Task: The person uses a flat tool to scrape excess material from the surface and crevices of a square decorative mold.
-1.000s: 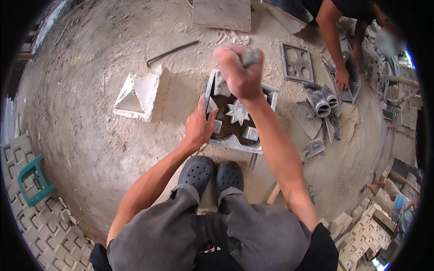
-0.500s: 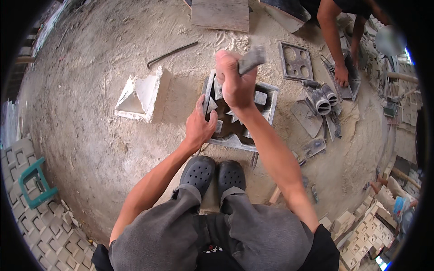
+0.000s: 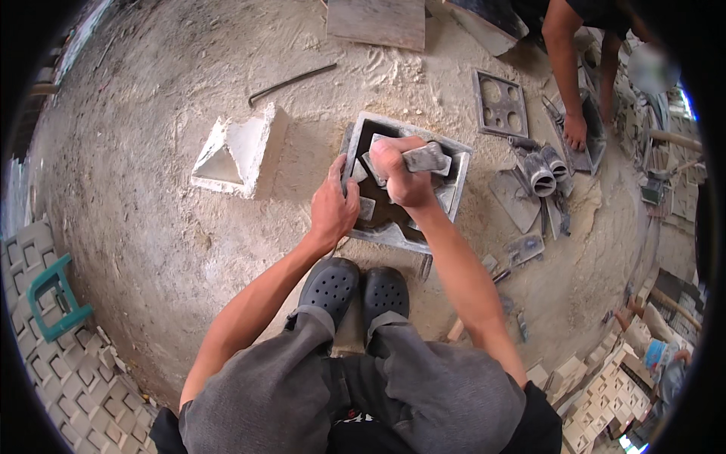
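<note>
On dusty ground (image 3: 181, 257), a frame (image 3: 378, 237) is pinched by the left hand (image 3: 335, 204), grey block (image 3: 426, 158) clenched in the right hand (image 3: 402, 175), which could get scraped if aim's lost.

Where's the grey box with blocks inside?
In the head view, the grey box sits near centre, beyond the dark grey clogs, the left hand at its left wall.
</note>
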Tool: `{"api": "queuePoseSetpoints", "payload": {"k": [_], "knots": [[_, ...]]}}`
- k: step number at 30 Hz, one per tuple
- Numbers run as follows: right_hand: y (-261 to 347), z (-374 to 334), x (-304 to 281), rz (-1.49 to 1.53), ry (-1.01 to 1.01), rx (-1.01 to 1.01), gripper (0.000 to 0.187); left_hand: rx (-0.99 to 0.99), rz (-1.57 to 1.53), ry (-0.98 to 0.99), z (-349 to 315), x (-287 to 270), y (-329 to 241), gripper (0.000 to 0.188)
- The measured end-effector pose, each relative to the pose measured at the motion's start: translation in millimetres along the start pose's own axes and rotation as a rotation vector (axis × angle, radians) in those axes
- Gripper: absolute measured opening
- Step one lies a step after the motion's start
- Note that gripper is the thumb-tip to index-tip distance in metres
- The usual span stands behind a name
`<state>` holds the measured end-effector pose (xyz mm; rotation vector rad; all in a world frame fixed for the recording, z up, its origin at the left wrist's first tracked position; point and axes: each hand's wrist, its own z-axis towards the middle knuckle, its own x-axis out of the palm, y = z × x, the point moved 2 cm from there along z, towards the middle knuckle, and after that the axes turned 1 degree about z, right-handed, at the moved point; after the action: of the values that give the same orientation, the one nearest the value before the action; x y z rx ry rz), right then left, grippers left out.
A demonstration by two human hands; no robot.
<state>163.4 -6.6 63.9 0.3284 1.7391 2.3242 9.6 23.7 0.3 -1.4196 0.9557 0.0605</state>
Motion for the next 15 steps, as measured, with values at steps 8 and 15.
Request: {"api": "queuePoseSetpoints", "payload": {"k": [8, 15], "knots": [[10, 9, 8, 0.219, -0.143, -0.031, 0.046, 0.026, -0.108, -0.029, -1, 3, 12, 0.045], [34, 24, 5, 0.180, -0.137, 0.093, 0.049, 0.046, -0.212, -0.081, -4, 0, 17, 0.042]]}}
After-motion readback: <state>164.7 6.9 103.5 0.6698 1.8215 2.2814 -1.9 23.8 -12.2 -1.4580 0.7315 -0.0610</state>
